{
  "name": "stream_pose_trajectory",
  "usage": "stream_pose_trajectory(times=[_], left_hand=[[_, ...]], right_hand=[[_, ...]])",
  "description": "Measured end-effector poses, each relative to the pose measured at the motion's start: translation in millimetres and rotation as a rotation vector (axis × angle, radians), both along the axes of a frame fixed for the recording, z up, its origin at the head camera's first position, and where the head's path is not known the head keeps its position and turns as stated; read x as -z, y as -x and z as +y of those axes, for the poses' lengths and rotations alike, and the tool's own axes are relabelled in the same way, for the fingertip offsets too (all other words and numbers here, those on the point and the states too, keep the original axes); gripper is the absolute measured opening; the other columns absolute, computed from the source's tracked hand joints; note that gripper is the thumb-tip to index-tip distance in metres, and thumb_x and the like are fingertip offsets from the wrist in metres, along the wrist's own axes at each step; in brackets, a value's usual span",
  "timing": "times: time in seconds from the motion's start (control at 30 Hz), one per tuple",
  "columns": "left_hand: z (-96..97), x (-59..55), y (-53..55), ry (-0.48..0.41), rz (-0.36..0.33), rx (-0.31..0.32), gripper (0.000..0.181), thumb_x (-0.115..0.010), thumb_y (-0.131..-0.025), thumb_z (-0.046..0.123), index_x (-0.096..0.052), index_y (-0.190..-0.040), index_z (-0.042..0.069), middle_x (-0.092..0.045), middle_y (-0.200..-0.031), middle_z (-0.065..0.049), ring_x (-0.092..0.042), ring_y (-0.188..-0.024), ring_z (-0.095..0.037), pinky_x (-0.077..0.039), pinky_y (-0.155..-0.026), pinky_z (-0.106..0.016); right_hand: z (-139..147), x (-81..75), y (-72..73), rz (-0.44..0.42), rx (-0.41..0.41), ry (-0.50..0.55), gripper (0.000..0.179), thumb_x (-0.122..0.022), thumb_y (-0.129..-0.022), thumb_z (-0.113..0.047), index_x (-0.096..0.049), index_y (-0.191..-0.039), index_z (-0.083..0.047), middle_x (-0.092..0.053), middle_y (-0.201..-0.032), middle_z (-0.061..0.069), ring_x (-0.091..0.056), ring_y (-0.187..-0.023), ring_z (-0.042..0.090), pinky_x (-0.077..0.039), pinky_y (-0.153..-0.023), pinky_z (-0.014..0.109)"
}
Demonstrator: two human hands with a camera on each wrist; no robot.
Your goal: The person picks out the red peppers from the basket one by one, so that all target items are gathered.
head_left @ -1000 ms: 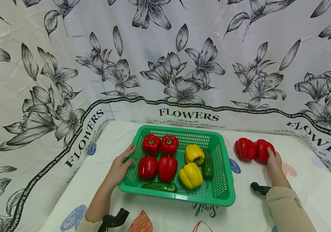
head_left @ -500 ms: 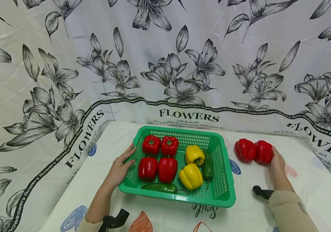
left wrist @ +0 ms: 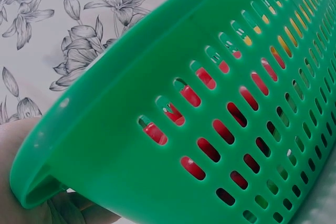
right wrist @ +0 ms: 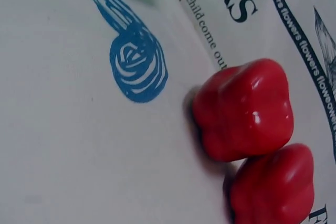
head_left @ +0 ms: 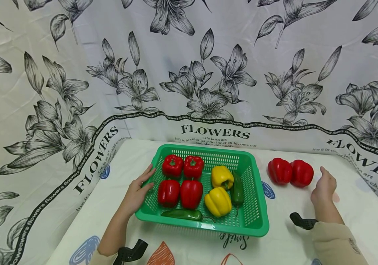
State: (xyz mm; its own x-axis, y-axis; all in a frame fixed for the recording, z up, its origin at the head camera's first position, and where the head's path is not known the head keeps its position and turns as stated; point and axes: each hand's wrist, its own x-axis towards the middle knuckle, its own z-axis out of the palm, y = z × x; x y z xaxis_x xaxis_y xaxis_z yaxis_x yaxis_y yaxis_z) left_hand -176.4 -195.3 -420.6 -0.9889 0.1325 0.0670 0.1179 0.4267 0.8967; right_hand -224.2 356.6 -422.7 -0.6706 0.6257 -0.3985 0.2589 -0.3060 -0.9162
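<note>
My left hand (head_left: 136,193) holds the left rim of a green plastic basket (head_left: 255,191); in the left wrist view some fingers (left wrist: 84,208) show under the basket's rim (left wrist: 68,108). Four-sided and slotted, it contains several red bell peppers (head_left: 191,193), two yellow bell peppers (head_left: 218,201) and two long green chili peppers (head_left: 181,214). To its right, two more red bell peppers, the left one (head_left: 280,171) and the right one (head_left: 302,173), lie side by side on the cloth. Just right of that pair is my right hand (head_left: 323,187), loosely bent and holding nothing.
A white cloth (head_left: 285,206) with coloured prints covers the table. Behind it hangs a white curtain (head_left: 189,92) with black flower drawings. Black camera mounts sit at the left wrist (head_left: 131,253) and right wrist (head_left: 303,221).
My right hand has let go of the right-hand red bell pepper and drawn away to the right. The two peppers stay in place. My left hand and the basket have not moved.
</note>
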Motion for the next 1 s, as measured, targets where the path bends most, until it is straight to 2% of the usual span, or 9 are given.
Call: stream_pose_trajectory(times=[0.07,0.2,0.4,0.5,0.6,0.73,0.9,1.0], left_hand=[[-0.1,0.4,-0.3,-0.001,0.002,-0.003,0.048,-0.046,-0.095,0.007,-0.039,-0.142,0.01,-0.022,-0.155,0.002,-0.014,-0.145,-0.028,-0.016,-0.112,-0.057],[-0.4,1.3,-0.6,-0.002,0.005,-0.002,0.048,-0.046,-0.095,0.007,-0.039,-0.142,0.011,-0.022,-0.155,0.002,-0.014,-0.145,-0.028,-0.017,-0.112,-0.057],[-0.8,1.5,-0.7,-0.009,0.002,0.002,0.047,-0.046,-0.095,0.008,-0.039,-0.142,0.011,-0.022,-0.155,0.002,-0.014,-0.145,-0.027,-0.016,-0.112,-0.057],[-0.8,1.6,-0.5,-0.012,-0.002,0.005,0.048,-0.045,-0.095,0.008,-0.039,-0.142,0.01,-0.022,-0.155,0.003,-0.014,-0.145,-0.027,-0.016,-0.112,-0.057],[-0.7,1.4,-0.3,-0.008,-0.001,0.006,0.048,-0.045,-0.095,0.007,-0.039,-0.142,0.01,-0.022,-0.155,0.003,-0.014,-0.145,-0.027,-0.016,-0.112,-0.057],[-0.8,0.8,0.0,-0.003,0.008,0.008,0.048,-0.045,-0.095,0.007,-0.039,-0.142,0.01,-0.022,-0.155,0.002,-0.015,-0.145,-0.028,-0.017,-0.112,-0.057],[-0.6,0.0,0.2,-0.005,0.013,0.01,0.048,-0.045,-0.095,0.006,-0.039,-0.142,0.009,-0.022,-0.156,0.001,-0.015,-0.144,-0.028,-0.018,-0.112,-0.057],[-0.4,-0.2,0.2,-0.004,0.01,0.009,0.048,-0.045,-0.095,0.006,-0.038,-0.143,0.009,-0.021,-0.156,0.001,-0.015,-0.145,-0.028,-0.018,-0.112,-0.056]], right_hand=[[-4.1,-5.3,-1.6,0.022,-0.002,-0.011,0.059,-0.034,-0.097,-0.046,-0.011,-0.148,-0.027,0.001,-0.155,-0.017,0.008,-0.144,0.003,0.001,-0.118,0.028],[-13.0,-17.0,-5.2,0.068,-0.053,0.043,0.059,-0.033,-0.098,-0.045,-0.007,-0.149,-0.03,0.008,-0.154,-0.021,0.015,-0.143,0.003,0.004,-0.117,0.026],[-26.5,-33.8,-14.4,0.137,-0.176,0.185,0.069,-0.035,-0.098,-0.044,0.012,-0.148,-0.032,0.024,-0.15,-0.023,0.024,-0.141,0.008,0.001,-0.116,0.023],[-32.8,-40.9,-18.8,0.166,-0.264,0.275,0.079,-0.038,-0.097,-0.044,0.024,-0.144,-0.03,0.032,-0.148,-0.021,0.028,-0.139,0.008,0.003,-0.115,0.02],[-39.7,-47.0,-21.3,0.185,-0.389,0.315,0.088,-0.042,-0.096,-0.044,0.032,-0.14,-0.025,0.038,-0.145,-0.018,0.032,-0.138,0.009,0.008,-0.114,0.021],[-52.1,-53.9,-22.6,0.197,-0.528,0.295,0.093,-0.046,-0.094,-0.043,0.032,-0.141,-0.022,0.037,-0.147,-0.013,0.032,-0.138,0.014,0.007,-0.115,0.025],[-73.5,-62.8,-22.5,0.193,-0.64,0.281,0.091,-0.048,-0.093,-0.041,0.026,-0.144,-0.023,0.032,-0.151,-0.009,0.026,-0.141,0.019,0.001,-0.116,0.028],[-84.1,-68.1,-21.7,0.222,-0.777,0.27,0.083,-0.042,-0.096,-0.038,0.022,-0.146,-0.018,0.027,-0.153,-0.002,0.021,-0.143,0.024,0.0,-0.116,0.032]])
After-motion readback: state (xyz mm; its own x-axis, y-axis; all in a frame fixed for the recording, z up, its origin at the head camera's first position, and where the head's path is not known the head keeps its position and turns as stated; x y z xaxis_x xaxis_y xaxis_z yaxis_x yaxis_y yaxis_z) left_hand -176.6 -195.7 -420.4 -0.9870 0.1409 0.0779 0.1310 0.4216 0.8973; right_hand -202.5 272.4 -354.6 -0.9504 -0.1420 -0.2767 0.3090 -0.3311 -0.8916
